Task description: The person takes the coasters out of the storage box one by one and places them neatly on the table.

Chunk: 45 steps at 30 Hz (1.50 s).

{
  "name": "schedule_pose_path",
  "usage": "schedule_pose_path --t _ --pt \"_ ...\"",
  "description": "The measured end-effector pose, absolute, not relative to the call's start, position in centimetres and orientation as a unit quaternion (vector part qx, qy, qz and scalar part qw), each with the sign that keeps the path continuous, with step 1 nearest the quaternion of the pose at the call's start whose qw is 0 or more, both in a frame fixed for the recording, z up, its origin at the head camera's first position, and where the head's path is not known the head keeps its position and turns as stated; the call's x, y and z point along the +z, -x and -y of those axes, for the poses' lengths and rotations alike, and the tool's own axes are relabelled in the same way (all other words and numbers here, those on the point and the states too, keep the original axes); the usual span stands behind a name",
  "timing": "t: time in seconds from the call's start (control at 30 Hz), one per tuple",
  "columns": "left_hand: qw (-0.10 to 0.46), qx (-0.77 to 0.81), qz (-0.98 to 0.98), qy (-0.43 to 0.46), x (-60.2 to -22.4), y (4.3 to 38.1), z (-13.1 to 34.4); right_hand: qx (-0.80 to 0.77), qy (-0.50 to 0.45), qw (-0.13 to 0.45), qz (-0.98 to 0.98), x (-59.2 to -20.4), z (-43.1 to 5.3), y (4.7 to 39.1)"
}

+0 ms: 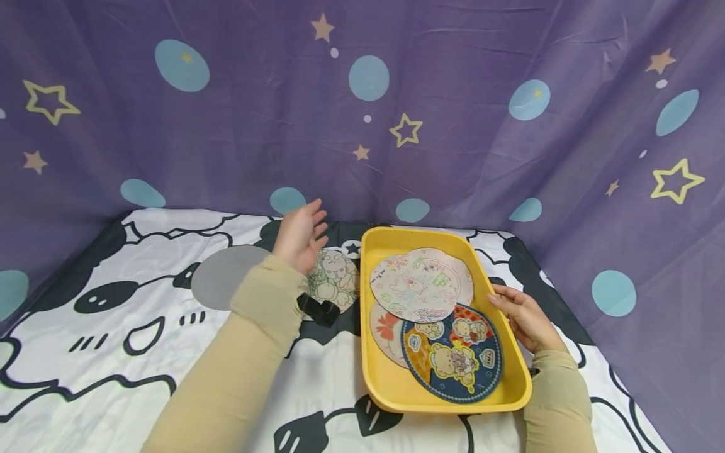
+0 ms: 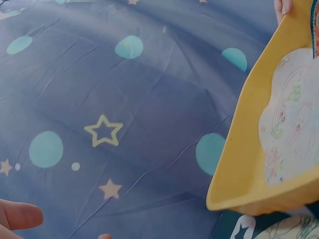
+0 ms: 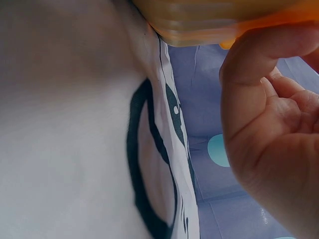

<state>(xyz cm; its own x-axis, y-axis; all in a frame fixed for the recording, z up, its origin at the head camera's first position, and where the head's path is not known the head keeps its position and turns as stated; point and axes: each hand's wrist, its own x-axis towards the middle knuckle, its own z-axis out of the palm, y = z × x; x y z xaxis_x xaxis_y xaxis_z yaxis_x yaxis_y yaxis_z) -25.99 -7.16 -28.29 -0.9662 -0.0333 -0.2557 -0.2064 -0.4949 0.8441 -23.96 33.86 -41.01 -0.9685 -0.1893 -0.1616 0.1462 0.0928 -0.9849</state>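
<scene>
A yellow tray (image 1: 446,408) holds several flat, rounded printed mats. On top lies a pale mat with scribbly drawings (image 1: 421,286); nearer the front is a dark blue mat with cartoon bears (image 1: 481,377), and a pinkish one with a red bow (image 1: 387,330) is partly covered. My right hand (image 1: 527,318) grips the tray's right rim; its curled fingers show below the tray wall in the right wrist view. Left of the tray, my left hand (image 1: 300,236) is raised with loose fingers, holding nothing. Beneath it lies a mat with line-drawn bears (image 1: 334,283), partly hidden by the wrist.
A plain grey oval mat (image 1: 226,274) lies left of my left forearm, which overlaps it. A black strap piece (image 1: 320,309) is on my left wrist. The black-and-white cartoon cloth (image 1: 141,358) covers the surface, and a purple star-patterned curtain (image 1: 255,126) hangs behind.
</scene>
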Motion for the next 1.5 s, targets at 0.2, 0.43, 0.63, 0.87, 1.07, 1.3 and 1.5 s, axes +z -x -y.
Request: schedule_pose_path --t 0.2,0.43,0.63,0.87,1.07,1.3,1.5 --pt "0.054 0.852 -0.508 0.116 -28.7 25.9 5.4 -0.676 0.019 0.126 -0.726 -40.9 -34.0 23.9" --pt "0.071 0.853 -0.503 0.12 -29.5 26.3 3.8 -0.676 0.016 0.126 -0.726 -40.9 -33.9 24.0" --pt "0.092 0.852 -0.497 0.135 -30.6 26.5 2.7 -0.676 0.015 0.125 -0.726 -40.9 -33.9 24.0" --pt "0.115 0.861 -0.478 0.134 -31.8 26.3 1.5 -0.68 0.016 0.126 -0.722 -40.9 -33.9 24.0" --pt "0.122 0.862 -0.475 0.128 -32.7 26.2 0.2 -0.68 0.024 0.125 -0.722 -41.0 -34.0 24.0" --pt "0.134 0.853 -0.484 0.141 -33.7 26.4 -1.2 -0.682 0.024 0.127 -0.72 -40.9 -34.0 24.0" --pt "0.141 0.827 -0.526 0.14 -34.3 26.1 -1.8 -0.687 0.023 0.128 -0.715 -40.9 -33.9 24.0"
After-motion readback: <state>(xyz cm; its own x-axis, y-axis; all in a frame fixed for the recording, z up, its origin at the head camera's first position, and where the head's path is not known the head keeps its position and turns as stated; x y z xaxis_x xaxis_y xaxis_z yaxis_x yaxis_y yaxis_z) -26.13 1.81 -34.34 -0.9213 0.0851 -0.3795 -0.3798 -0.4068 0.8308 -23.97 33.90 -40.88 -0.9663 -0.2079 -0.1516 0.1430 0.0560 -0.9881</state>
